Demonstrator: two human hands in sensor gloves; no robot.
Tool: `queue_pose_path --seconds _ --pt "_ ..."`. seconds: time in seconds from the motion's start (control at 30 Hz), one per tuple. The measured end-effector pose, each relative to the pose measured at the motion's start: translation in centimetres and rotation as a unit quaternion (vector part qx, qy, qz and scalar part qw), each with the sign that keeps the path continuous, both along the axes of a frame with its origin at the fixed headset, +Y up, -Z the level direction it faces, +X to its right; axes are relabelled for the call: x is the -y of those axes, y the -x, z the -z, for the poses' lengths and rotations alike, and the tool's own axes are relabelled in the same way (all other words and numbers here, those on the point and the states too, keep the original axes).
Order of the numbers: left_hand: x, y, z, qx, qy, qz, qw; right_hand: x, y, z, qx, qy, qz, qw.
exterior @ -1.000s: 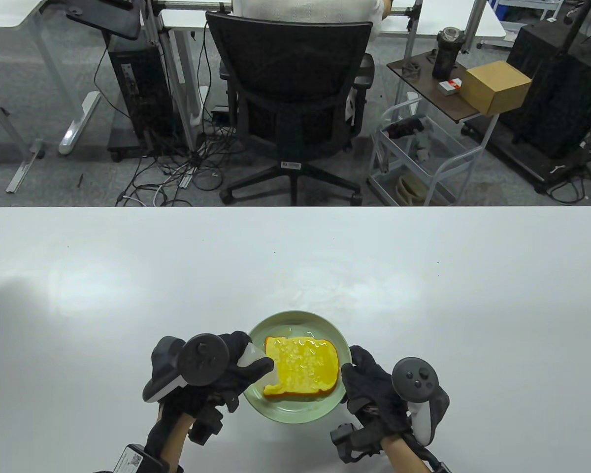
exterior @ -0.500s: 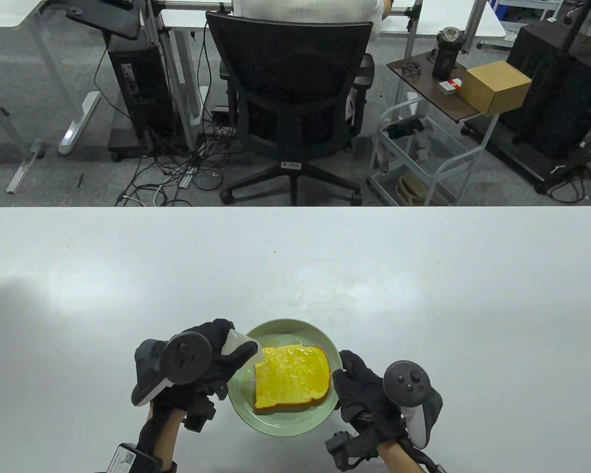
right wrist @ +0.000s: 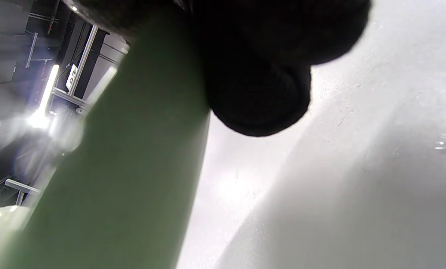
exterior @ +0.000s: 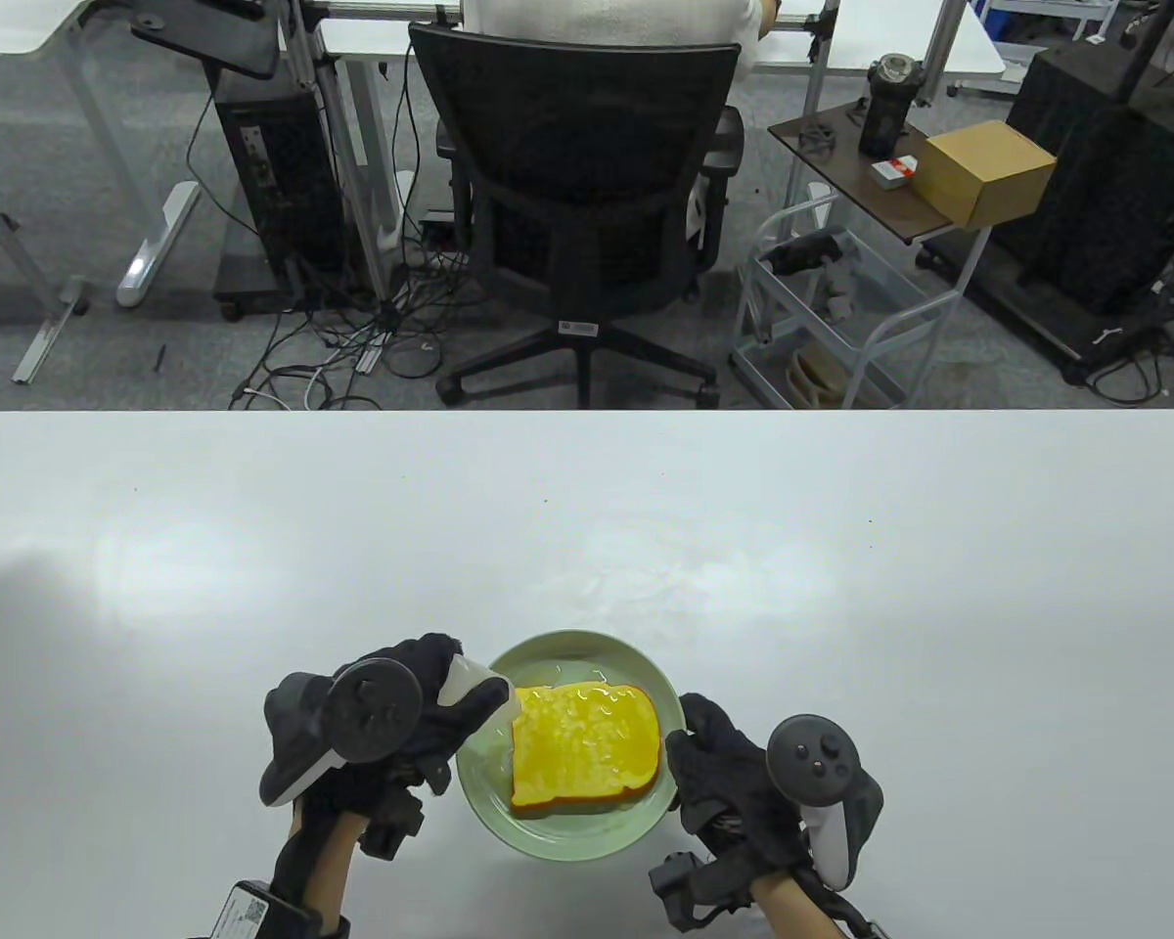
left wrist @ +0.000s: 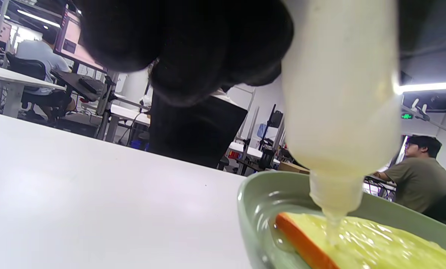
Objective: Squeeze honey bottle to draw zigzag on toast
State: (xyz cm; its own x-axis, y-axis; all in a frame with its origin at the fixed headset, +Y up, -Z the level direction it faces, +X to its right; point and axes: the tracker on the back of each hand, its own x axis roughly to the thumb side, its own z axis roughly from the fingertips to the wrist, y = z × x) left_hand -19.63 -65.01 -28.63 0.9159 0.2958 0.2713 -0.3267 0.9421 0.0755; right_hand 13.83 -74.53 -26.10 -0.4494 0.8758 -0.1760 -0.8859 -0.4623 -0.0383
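A yellow slice of toast (exterior: 587, 745) with glossy honey on it lies on a pale green plate (exterior: 567, 831) near the table's front edge. My left hand (exterior: 421, 714) grips a translucent white squeeze bottle (exterior: 472, 685), tilted nozzle-down over the toast's left edge. In the left wrist view the bottle (left wrist: 338, 104) points down and a thin stream runs from its nozzle onto the toast (left wrist: 376, 246) in the plate (left wrist: 252, 209). My right hand (exterior: 719, 768) holds the plate's right rim; the right wrist view shows the green rim (right wrist: 133, 157) under a gloved finger (right wrist: 260, 86).
The white table (exterior: 587, 528) stretches far beyond the plate, with some smears just behind it. Past the far edge stand an office chair (exterior: 587, 196), a small cart (exterior: 841, 313) and desks on the floor.
The plate with the toast and both hands shifted left and slightly nearer from one second ago. The bottle's nozzle moved up along the toast's left edge. Little moved in the last half second.
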Motion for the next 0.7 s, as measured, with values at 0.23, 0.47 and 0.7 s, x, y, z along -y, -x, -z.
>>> queue_pose_path --seconds 0.23,0.47,0.7 --pt "0.0 -0.4 0.1 0.027 0.036 0.005 0.999 0.1 -0.4 0.2 0.015 0.005 0.004 1.0" --pt "0.3 -0.7 0.2 0.069 0.081 0.006 0.994 0.1 -0.6 0.3 0.025 0.006 0.006 1.0" --pt "0.4 -1.3 0.1 0.098 0.072 0.013 0.992 0.6 -0.5 0.6 0.024 0.02 -0.016 0.999"
